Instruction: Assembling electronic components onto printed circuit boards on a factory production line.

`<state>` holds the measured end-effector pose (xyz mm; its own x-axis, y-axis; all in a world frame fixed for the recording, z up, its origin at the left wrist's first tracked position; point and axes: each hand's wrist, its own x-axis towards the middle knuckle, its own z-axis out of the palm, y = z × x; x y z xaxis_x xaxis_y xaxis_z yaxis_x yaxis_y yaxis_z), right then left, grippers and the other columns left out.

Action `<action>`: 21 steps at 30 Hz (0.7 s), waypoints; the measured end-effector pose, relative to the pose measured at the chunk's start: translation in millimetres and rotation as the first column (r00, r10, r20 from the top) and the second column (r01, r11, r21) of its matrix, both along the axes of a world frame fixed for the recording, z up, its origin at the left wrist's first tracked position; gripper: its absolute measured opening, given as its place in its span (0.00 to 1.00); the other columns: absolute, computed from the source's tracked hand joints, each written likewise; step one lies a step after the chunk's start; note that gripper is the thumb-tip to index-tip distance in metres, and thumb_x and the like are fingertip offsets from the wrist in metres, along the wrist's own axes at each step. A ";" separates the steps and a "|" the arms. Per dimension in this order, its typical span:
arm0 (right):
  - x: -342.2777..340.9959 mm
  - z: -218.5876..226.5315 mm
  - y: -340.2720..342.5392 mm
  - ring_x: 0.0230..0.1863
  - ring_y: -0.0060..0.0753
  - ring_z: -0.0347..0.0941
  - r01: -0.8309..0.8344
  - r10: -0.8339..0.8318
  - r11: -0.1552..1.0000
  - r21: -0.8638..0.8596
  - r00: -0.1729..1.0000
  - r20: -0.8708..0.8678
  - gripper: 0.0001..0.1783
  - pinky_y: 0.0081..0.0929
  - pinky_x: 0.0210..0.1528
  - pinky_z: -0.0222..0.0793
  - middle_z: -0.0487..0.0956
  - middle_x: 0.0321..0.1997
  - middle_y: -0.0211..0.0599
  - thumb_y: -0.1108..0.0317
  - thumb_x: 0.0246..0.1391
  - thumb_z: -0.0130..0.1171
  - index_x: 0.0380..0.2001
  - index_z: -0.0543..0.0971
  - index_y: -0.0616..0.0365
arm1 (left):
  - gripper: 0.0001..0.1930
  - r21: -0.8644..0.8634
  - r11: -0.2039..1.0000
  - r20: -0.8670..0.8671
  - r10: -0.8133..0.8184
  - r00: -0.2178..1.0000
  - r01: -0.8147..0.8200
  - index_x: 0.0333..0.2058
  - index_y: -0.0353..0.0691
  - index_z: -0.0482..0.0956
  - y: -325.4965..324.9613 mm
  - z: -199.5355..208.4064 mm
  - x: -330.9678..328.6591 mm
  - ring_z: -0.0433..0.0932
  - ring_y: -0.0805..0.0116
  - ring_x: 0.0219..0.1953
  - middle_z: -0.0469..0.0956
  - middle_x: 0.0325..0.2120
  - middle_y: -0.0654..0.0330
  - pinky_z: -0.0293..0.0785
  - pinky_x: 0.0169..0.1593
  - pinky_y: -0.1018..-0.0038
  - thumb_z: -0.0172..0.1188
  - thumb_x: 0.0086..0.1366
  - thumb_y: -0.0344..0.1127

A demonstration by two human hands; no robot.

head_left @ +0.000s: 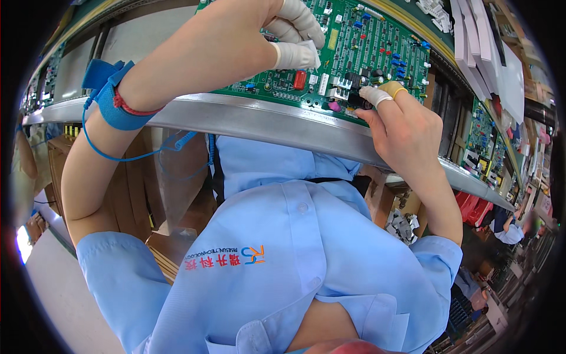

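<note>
A large green circuit board (265,98) filled with small components lies in front of me along a metal rail. My left hand (250,41) reaches over it from the left, white finger cots on its fingers. Thumb and fingers pinch a small white plastic part (315,56) just above the board, near a red block-shaped component (300,79). At the board's near edge, my right hand (408,121) wears a white and a yellow finger cot. Its thumb and index finger close around a dark component beside silver metal parts (339,91); the fingertips partly hide what they grip.
The metal rail (283,123) runs across between the board and my body. A blue wrist strap (118,106) with a coiled cord (186,140) hangs from my left arm. More circuit boards (483,138) sit farther right along the line. White panels (471,47) stand at the upper right.
</note>
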<state>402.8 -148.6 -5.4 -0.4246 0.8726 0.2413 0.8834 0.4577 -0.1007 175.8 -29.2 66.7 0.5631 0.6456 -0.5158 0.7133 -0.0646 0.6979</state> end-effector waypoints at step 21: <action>57.1 33.2 -12.0 0.31 0.21 0.69 0.182 -0.559 0.805 -0.565 0.554 -0.617 0.10 0.20 0.36 0.67 0.77 0.36 0.34 0.81 0.56 0.51 0.41 0.76 0.65 | 0.08 0.509 0.688 -0.176 -0.506 0.845 0.518 0.33 0.35 0.82 -47.1 -42.4 93.9 0.75 0.54 0.33 0.73 0.33 0.53 0.74 0.38 0.67 0.63 0.56 0.32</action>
<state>459.9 -160.5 27.8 0.1197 0.9879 -0.0991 0.4907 -0.1457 -0.8590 269.7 -76.3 24.3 0.8802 0.4280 -0.2051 0.4739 -0.7684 0.4300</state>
